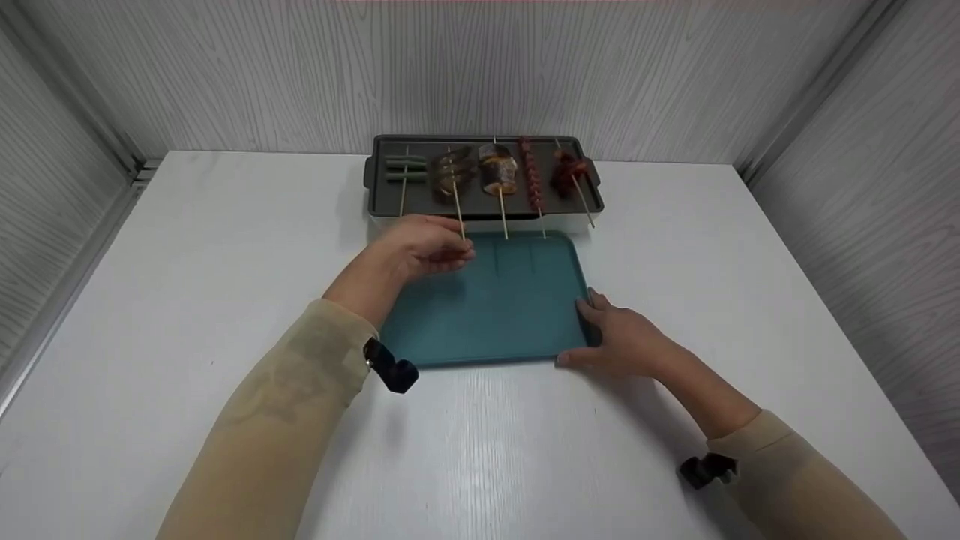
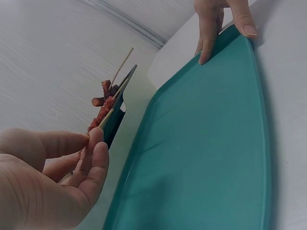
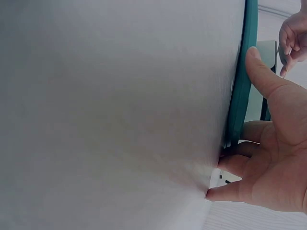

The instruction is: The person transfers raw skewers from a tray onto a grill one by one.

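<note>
My left hand pinches the stick of a skewer threaded with glossy brown pieces. The skewer's food end is over a dark grill plate; whether it touches the plate I cannot tell. Below that hand lies a teal rectangular tray, flat on the table in front of the grill. At the tray's near right corner, my right hand grips the rim, with the thumb on the front edge and fingers along the right side.
Other skewers lie on the grill: green stalks, a dark-skinned chunk, a row of red pieces and a dark red curled piece. Several sticks overhang its front edge. Pale walls enclose the white table behind and at both sides.
</note>
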A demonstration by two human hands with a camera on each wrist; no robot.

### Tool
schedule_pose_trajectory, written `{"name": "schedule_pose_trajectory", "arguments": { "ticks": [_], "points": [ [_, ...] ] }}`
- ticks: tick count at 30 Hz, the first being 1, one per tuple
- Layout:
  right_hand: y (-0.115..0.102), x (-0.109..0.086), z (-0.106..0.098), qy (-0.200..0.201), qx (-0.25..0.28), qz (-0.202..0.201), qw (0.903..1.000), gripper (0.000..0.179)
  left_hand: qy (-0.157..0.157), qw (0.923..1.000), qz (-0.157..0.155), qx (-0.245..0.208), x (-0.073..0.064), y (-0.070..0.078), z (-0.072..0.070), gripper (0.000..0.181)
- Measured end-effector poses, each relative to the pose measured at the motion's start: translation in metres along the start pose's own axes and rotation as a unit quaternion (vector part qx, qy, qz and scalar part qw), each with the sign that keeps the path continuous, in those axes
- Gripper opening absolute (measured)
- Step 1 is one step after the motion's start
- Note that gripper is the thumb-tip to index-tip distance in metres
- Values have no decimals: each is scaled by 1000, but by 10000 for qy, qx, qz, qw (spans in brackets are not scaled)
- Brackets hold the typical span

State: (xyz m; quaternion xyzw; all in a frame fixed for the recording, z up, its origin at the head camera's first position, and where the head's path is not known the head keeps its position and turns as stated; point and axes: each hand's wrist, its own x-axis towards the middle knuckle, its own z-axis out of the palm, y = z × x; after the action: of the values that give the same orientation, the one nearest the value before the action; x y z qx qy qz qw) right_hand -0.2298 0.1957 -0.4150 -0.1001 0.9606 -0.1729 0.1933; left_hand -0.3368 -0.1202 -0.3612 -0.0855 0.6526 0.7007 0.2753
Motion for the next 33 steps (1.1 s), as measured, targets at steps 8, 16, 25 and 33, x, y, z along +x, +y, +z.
{"name": "schedule_pose_trajectory", "arguments": {
  "ticks": [8, 16, 25, 33],
  "points": [
    [-2, 3, 0, -54, 11, -116, 9999, 116, 159, 9998, -18, 83, 2, -3, -1, 55],
    [-1, 9, 0, -64, -73, -122, 9999, 115, 338, 9993, 20, 164, -2, -8, -6, 49],
    [4, 17, -4, -49, 1, -77, 10000, 117, 493, 9903, 315, 1261, -27, -23, -14, 57],
    [12, 16, -5, 280, 137, -164, 9994, 112, 1002, 9076, 1725, 3694, -63, -51, -26, 69]
  ]
}}
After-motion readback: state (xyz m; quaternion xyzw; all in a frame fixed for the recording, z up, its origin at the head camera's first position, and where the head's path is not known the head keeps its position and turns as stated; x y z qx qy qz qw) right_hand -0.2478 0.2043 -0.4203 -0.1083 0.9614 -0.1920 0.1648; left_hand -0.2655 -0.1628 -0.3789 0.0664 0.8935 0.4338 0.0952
